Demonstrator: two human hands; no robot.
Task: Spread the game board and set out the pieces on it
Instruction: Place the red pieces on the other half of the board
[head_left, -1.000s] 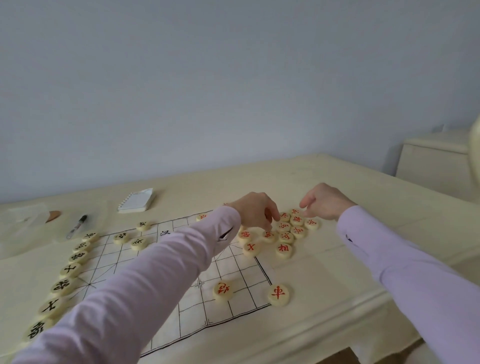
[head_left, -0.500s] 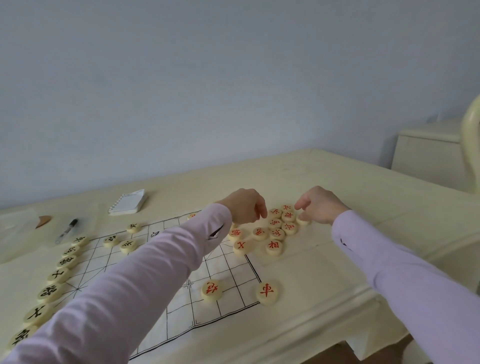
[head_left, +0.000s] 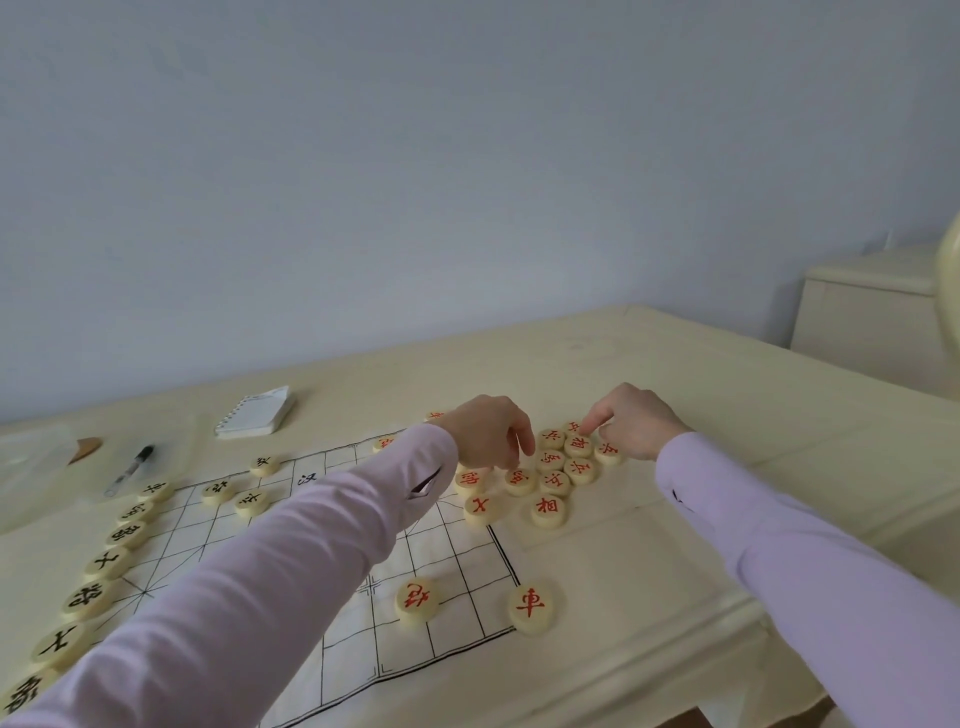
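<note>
Desk: Now, left to right, please. What do you list?

Operator: On my feed, item one is a column of black-marked pieces (head_left: 106, 563) along the left edge of the game board (head_left: 457, 551), running near to far. Beyond them, off the board, lies a pen (head_left: 130, 470). Right of that is a spiral notepad (head_left: 255, 413). Three more black pieces (head_left: 250, 501) sit on the far left part of the grid.

Desk: The board itself?

Operator: It is spread flat on the cream table (head_left: 675, 364), and the left sleeve (head_left: 270, 571) crosses over its middle. On the near right part, a lone red piece (head_left: 416, 600) sits on the grid. A red corner piece (head_left: 532, 605) sits on the near right corner line.

Desk: Hands?

Operator: The left hand (head_left: 488, 431) is at the board's far right edge. Its fingers curl down, with the tips at the left side of the red cluster (head_left: 550, 480). I cannot tell whether it holds a piece. The cluster is some ten or eleven red-marked discs, face up and packed close, mostly just off the board's right edge on the table. The right hand (head_left: 636, 421) is at the cluster's far right side, its index finger stretched onto a far disc and the other fingers tucked. Whether the thumb pinches that disc, I cannot tell.

Desk: Anything further right?

Operator: A cream cabinet (head_left: 872, 322) by the wall, well apart from the pieces.
</note>
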